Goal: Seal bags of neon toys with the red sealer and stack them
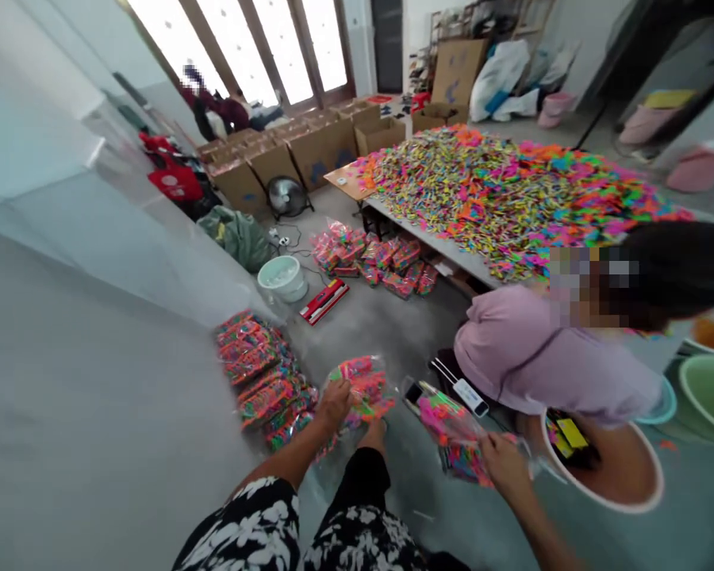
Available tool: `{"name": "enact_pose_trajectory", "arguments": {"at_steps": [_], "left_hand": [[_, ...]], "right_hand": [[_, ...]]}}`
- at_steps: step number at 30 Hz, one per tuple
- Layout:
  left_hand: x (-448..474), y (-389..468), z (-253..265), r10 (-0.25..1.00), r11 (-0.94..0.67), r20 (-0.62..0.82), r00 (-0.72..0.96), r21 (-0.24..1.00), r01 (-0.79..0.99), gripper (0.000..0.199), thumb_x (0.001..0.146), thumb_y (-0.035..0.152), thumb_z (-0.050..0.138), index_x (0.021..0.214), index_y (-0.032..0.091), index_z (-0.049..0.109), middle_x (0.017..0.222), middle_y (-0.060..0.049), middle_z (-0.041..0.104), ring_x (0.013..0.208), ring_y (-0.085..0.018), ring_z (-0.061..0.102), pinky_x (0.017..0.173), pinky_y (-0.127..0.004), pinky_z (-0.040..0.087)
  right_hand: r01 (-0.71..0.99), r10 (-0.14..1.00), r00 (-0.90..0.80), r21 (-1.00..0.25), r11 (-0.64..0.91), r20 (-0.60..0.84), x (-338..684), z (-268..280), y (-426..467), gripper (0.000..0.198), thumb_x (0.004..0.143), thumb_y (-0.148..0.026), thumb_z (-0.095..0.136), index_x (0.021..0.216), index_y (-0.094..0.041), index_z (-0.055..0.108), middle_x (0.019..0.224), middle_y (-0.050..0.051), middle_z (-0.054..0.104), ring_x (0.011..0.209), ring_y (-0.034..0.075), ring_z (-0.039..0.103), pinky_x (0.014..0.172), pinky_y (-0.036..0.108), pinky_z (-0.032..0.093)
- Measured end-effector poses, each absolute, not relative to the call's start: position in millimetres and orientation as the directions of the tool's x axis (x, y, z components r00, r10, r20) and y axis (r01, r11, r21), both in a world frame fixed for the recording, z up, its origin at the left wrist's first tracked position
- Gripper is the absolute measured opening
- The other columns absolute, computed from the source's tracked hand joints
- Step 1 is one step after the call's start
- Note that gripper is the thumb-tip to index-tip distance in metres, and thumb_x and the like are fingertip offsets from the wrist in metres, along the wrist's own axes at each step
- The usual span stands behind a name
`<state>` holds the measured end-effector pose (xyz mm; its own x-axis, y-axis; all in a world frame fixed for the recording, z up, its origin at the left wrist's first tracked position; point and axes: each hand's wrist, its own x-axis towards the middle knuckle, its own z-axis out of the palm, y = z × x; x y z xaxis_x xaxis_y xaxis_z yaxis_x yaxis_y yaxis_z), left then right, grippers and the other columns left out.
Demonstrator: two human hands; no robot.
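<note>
My left hand [335, 403] is closed on the edge of a clear plastic bag of bright pieces [367, 387], mostly orange, pink and green. Out to the right, my right hand [505, 466] grips the end of another clear bag of colourful pieces [446, 419]. Pale sticks show at that bag's far end. More filled bags [255, 361] lie stacked along the wall, just left of my left hand. What exactly the small pieces are, I cannot make out.
A person in a pink top [523, 349] sits at the right, by a table [393, 212] heaped with colourful pieces. A wide tub [631, 468] stands near my right hand. On the floor ahead are a white bucket [282, 279], a red box [324, 301] and a fan [288, 197].
</note>
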<state>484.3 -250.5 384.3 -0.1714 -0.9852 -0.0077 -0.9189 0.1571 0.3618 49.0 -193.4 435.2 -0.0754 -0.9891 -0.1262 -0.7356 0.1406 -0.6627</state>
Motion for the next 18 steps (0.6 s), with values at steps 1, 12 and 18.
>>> {"name": "enact_pose_trajectory", "arguments": {"at_steps": [1,12,18], "left_hand": [[504,-267,378,-0.991,0.121,-0.001,-0.131,0.370,-0.921,0.014,0.092,0.012,0.051,0.084,0.020,0.059,0.095,-0.010,0.066,0.096,-0.025,0.063,0.093,-0.040,0.054],[666,-437,325,-0.983,-0.184,-0.089,0.163,0.347,-0.920,0.018,0.092,0.011,0.049,0.078,0.021,0.056,0.087,-0.007,0.062,0.090,-0.023,0.059,0.088,-0.035,0.050],[720,-533,279,-0.966,-0.255,-0.134,0.222,0.354,-0.900,0.017,0.093,0.013,0.045,0.079,0.022,0.051,0.085,-0.007,0.060,0.088,-0.022,0.057,0.089,-0.036,0.049]], "right_hand": [[-0.755,-0.981,-0.046,-0.636,0.157,-0.188,67,426,-223,0.036,0.090,-0.046,0.043,0.065,-0.028,0.064,0.067,0.004,0.072,0.069,0.030,0.074,0.064,0.040,0.056],[-0.966,-0.768,-0.008,-0.194,0.172,-0.640,233,318,-548,0.050,0.104,-0.030,0.029,0.111,-0.010,0.075,0.113,0.020,0.076,0.108,0.028,0.071,0.087,0.031,0.049],[-0.994,-0.729,-0.024,-0.059,0.088,-0.684,264,256,-677,0.052,0.104,-0.022,0.028,0.132,-0.004,0.069,0.131,0.025,0.070,0.123,0.029,0.069,0.098,0.034,0.050]]}}
